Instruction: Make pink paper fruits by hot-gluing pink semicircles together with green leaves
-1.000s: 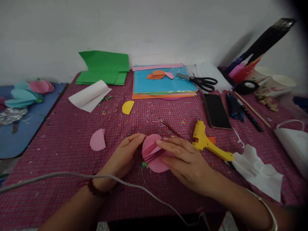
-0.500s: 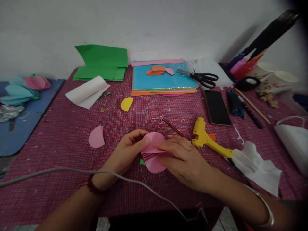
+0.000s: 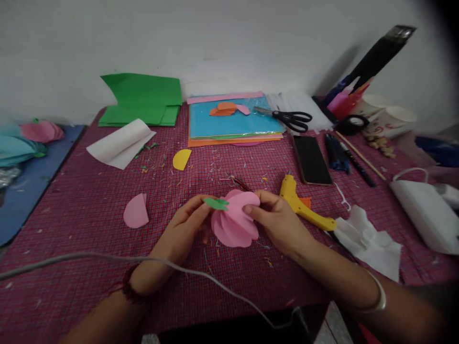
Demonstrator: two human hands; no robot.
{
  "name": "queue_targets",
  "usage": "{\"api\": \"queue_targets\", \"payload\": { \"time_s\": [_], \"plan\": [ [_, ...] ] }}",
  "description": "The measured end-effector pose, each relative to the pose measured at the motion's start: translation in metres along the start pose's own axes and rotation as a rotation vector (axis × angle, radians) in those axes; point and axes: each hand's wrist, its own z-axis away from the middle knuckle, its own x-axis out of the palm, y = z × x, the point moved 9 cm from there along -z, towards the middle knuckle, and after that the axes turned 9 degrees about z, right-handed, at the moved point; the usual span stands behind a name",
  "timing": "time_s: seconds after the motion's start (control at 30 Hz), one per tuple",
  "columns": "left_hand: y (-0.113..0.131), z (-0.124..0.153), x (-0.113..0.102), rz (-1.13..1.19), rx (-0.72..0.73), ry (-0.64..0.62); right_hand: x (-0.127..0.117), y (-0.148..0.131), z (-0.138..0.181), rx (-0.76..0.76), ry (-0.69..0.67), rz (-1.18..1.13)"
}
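The head view shows the left hand (image 3: pixel 182 229) and right hand (image 3: pixel 278 222) pinching a fanned pink paper ball (image 3: pixel 234 220) with its green leaf (image 3: pixel 216 203) just above the tablecloth (image 3: pixel 89 229), an assembly-check step; next, spreading the flaps evenly calls for gentle fingertip pressure.

The red pencil (image 3: pixel 239 182) runs under the pink paper flower (image 3: pixel 234 224), its lower end hidden. At nine o'clock, teal paper shapes (image 3: pixel 14 148) are cut off by the edge.
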Motion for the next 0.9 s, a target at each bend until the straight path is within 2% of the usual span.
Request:
{"api": "queue_targets", "payload": {
  "time_s": [0.13,0.23,0.3,0.5,0.6,0.8,0.9],
  "plan": [
    [0.018,0.005,-0.008,-0.114,0.161,0.119,0.002,0.021,-0.004,0.175,0.008,-0.326],
    [0.037,0.016,-0.013,-0.253,0.291,0.228,0.004,0.023,-0.005,0.196,-0.002,-0.409],
    [0.047,0.023,-0.012,-0.345,0.364,0.249,0.002,0.019,-0.006,0.157,0.01,-0.397],
    [0.064,0.041,0.009,-0.499,0.575,0.121,-0.007,-0.01,-0.003,-0.139,0.066,-0.146],
    [0.066,0.046,0.018,-0.54,0.619,0.056,-0.008,-0.021,0.001,-0.244,0.085,-0.026],
    [0.066,0.051,0.036,-0.612,0.744,-0.085,-0.005,-0.023,0.005,-0.256,0.097,0.007],
    [0.062,0.045,0.034,-0.599,0.698,-0.087,-0.003,-0.021,0.005,-0.237,0.076,-0.053]
  ]
}}
